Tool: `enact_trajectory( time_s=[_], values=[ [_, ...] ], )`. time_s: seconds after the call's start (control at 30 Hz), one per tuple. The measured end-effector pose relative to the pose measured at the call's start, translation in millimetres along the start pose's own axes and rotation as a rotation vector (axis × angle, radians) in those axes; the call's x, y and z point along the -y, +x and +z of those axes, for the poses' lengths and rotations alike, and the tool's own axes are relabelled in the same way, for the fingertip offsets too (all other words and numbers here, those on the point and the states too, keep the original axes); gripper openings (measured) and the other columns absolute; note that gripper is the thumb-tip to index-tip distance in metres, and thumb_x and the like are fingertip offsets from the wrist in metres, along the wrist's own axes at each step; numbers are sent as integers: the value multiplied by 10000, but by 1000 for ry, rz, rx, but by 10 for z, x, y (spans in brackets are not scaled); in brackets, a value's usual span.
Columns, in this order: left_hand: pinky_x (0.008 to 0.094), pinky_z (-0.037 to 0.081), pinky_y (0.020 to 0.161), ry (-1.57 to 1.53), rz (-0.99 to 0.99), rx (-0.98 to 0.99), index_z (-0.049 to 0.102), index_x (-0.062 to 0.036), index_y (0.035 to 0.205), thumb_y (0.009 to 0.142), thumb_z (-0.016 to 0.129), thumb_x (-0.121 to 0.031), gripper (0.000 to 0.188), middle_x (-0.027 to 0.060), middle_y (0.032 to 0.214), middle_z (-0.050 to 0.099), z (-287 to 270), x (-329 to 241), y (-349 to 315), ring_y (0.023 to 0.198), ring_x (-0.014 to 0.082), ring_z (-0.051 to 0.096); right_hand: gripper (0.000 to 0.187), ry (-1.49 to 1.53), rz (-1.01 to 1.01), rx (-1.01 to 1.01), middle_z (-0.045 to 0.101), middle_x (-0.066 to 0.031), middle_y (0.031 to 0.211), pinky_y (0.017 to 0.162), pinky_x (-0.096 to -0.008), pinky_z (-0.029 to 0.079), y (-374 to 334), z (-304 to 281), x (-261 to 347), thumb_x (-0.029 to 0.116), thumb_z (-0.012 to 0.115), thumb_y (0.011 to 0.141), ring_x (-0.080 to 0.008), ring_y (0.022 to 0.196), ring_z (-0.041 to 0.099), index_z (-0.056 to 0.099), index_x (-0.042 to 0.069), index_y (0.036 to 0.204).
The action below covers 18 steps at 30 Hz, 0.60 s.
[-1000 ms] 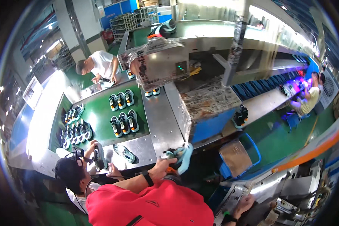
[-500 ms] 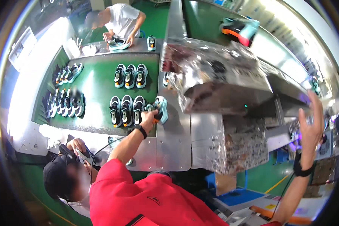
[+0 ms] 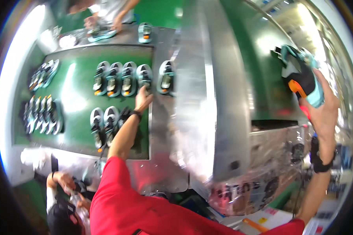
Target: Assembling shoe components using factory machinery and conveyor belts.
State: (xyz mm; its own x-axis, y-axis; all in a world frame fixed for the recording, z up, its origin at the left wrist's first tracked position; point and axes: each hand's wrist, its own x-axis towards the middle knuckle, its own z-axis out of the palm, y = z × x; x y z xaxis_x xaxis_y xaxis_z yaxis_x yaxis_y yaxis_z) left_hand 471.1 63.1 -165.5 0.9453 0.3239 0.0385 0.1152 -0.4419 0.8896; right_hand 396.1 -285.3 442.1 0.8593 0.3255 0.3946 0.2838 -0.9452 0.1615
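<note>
My left hand point(image 3: 144, 98) has its fingers on the heel end of a black, white and pale-blue sneaker point(image 3: 144, 74), at the right end of the back row on the green work surface point(image 3: 76, 92). More sneakers stand to its left, such as one sneaker point(image 3: 128, 78) beside it. A front row, with a sneaker point(image 3: 111, 120) in it, is partly covered by my left forearm. Far right, my right hand point(image 3: 324, 109) grips a pale-blue and black sneaker point(image 3: 298, 72) with orange and pink parts, over the green belt point(image 3: 243, 51). Its thumb is partly hidden.
A metal housing with plastic wrap point(image 3: 223, 98) rises between my arms. One sneaker point(image 3: 166, 77) stands on the metal border, another sneaker point(image 3: 145, 33) farther back. Across the table a co-worker's hands point(image 3: 117, 24) handle a shoe; another person point(image 3: 64, 207) sits at lower left.
My left hand has gone from a sneaker by the front row to one at the end of the back row. My right hand, empty before, now holds the belt sneaker. The view has shifted.
</note>
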Motion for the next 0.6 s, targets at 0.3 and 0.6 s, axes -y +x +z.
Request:
enact_trajectory(
  time_s=[0.3, 0.6],
  values=[
    [343, 504, 878, -778, -511, 373, 542, 26, 1251, 837, 673, -108, 454, 131, 1130, 611, -231, -848, -1610, 1036, 232, 580, 257, 333, 619, -138, 583, -13, 875, 715, -258, 450, -885, -22, -1590, 162, 677, 827, -93, 786, 529, 595, 12, 1020],
    [325, 525, 830, -705, -596, 623, 595, 44, 1174, 855, 698, -136, 380, 120, 1063, 659, -417, -1680, -3009, 934, 199, 637, 560, 315, 446, 415, 638, -94, 1108, 926, -304, 418, 299, -414, -1700, 310, 721, 814, -177, 1020, 561, 578, -25, 1240]
  ],
)
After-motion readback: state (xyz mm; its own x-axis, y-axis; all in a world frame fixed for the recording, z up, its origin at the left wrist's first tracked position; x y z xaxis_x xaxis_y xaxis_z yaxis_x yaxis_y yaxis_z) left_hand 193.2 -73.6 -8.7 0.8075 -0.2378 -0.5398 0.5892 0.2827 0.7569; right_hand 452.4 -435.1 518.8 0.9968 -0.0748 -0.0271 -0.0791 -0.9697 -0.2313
